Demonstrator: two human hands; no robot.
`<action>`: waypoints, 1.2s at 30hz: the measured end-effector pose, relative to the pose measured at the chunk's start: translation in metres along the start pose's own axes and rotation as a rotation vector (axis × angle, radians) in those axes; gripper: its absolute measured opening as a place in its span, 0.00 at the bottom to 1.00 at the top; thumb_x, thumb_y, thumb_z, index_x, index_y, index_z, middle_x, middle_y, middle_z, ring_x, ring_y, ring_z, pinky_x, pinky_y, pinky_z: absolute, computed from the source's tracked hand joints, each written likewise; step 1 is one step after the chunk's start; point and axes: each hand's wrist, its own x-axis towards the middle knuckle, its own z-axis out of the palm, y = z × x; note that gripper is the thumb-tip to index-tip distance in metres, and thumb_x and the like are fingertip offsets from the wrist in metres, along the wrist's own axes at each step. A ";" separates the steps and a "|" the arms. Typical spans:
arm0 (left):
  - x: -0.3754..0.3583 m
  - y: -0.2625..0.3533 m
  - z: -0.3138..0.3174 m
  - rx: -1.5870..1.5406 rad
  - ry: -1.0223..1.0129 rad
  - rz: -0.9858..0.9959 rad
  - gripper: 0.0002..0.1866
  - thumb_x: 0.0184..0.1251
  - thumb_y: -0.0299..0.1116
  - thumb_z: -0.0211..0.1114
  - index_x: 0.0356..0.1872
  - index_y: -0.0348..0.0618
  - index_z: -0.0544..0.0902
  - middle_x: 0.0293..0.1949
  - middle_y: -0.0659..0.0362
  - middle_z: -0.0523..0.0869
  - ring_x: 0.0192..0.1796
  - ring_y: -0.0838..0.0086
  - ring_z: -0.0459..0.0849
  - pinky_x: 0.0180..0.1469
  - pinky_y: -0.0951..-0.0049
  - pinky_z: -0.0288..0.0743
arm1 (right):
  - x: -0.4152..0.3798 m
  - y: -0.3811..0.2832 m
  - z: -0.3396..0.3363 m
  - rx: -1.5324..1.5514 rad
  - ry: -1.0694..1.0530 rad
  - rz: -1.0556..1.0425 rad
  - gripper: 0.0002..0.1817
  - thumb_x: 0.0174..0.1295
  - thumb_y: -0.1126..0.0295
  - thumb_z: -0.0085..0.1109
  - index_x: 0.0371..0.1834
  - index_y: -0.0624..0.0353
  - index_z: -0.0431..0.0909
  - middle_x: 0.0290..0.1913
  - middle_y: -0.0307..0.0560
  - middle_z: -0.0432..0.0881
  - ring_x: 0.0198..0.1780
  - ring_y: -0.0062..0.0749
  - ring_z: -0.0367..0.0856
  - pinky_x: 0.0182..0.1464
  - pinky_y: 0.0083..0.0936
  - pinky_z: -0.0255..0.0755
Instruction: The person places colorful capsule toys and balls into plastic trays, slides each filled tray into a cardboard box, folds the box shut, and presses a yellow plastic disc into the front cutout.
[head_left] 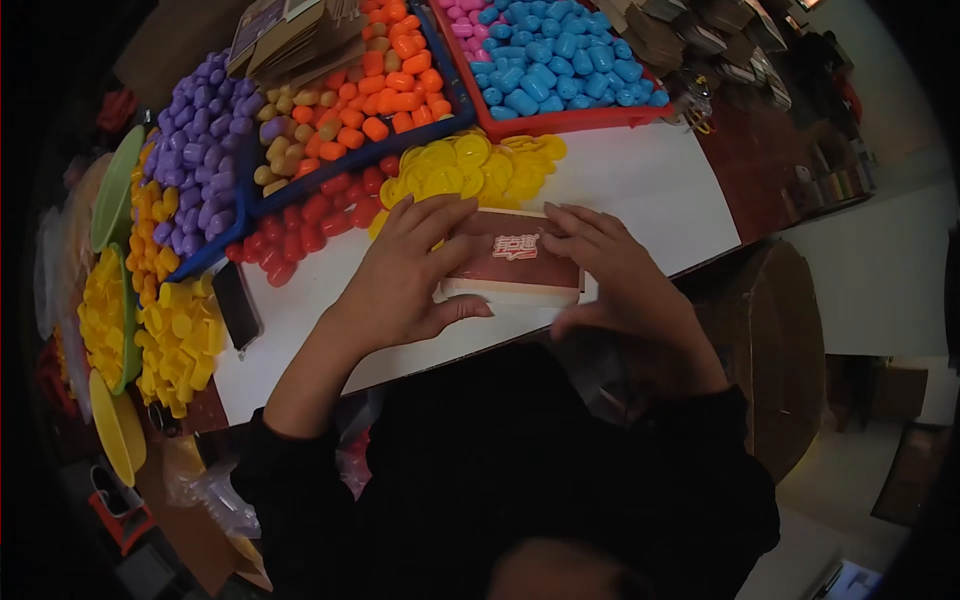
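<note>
A small box point(500, 268) with a dark red top, pale sides and a white printed logo lies on the white table near its front edge. My left hand point(405, 270) holds its left side, fingers over the top edge and thumb at the front. On the right side my right hand point(615, 270) grips it, fingers on the upper right corner and thumb low near the table's edge. Just behind the box is a pile of yellow discs point(470, 170). Red capsules point(305, 225) lie to the left of my left hand.
Behind stand a blue tray point(350, 155) of orange and tan capsules and a red tray point(590, 122) of blue and pink ones. Purple capsules point(205, 140), yellow pieces point(180, 340) and a black phone point(236, 305) are at left. Cardboard stacks point(300, 50) rest on the blue tray.
</note>
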 end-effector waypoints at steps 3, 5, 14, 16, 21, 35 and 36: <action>0.009 0.001 0.007 -0.048 0.028 -0.029 0.28 0.49 0.41 0.70 0.52 0.44 0.75 0.56 0.47 0.69 0.58 0.51 0.67 0.60 0.57 0.64 | 0.005 -0.003 0.015 -0.086 0.065 -0.018 0.34 0.45 0.62 0.70 0.58 0.54 0.69 0.64 0.56 0.64 0.63 0.54 0.60 0.63 0.42 0.59; 0.010 0.005 0.010 0.062 -0.002 -0.037 0.29 0.51 0.41 0.68 0.55 0.43 0.73 0.55 0.45 0.68 0.58 0.49 0.67 0.60 0.58 0.65 | 0.005 0.000 0.017 -0.133 0.067 -0.026 0.37 0.44 0.65 0.71 0.61 0.52 0.67 0.65 0.56 0.62 0.64 0.56 0.59 0.63 0.42 0.60; 0.008 0.006 0.024 0.211 -0.075 -0.062 0.38 0.56 0.56 0.58 0.65 0.46 0.62 0.64 0.46 0.60 0.65 0.48 0.57 0.66 0.50 0.50 | 0.004 -0.006 0.026 -0.300 -0.020 0.080 0.53 0.41 0.52 0.72 0.70 0.55 0.51 0.72 0.57 0.48 0.72 0.58 0.44 0.66 0.49 0.52; 0.002 0.005 0.023 0.181 -0.001 -0.067 0.38 0.58 0.55 0.58 0.66 0.46 0.62 0.65 0.46 0.59 0.66 0.49 0.56 0.66 0.49 0.50 | -0.003 0.006 0.027 -0.138 0.103 -0.017 0.62 0.37 0.50 0.75 0.71 0.63 0.42 0.73 0.59 0.40 0.74 0.56 0.38 0.69 0.44 0.47; -0.077 -0.011 0.003 -0.224 0.893 -0.311 0.34 0.63 0.47 0.60 0.65 0.41 0.61 0.67 0.46 0.57 0.67 0.53 0.59 0.66 0.54 0.52 | -0.020 0.060 0.078 0.592 0.279 0.226 0.67 0.35 0.63 0.78 0.71 0.63 0.33 0.73 0.58 0.42 0.74 0.46 0.43 0.70 0.39 0.46; -0.450 0.104 -0.027 -0.082 0.681 -1.579 0.42 0.39 0.36 0.77 0.60 0.44 0.67 0.50 0.55 0.75 0.51 0.66 0.73 0.53 0.66 0.68 | -0.088 0.198 0.047 -1.237 0.399 0.735 0.37 0.54 0.52 0.62 0.68 0.42 0.58 0.64 0.55 0.59 0.63 0.51 0.61 0.56 0.48 0.63; -0.460 0.110 -0.029 -0.050 0.717 -1.622 0.42 0.39 0.36 0.77 0.60 0.44 0.67 0.50 0.55 0.75 0.51 0.66 0.73 0.53 0.66 0.68 | -0.073 0.185 0.052 -1.207 0.407 0.678 0.37 0.54 0.52 0.62 0.68 0.42 0.58 0.64 0.55 0.59 0.63 0.51 0.61 0.56 0.48 0.63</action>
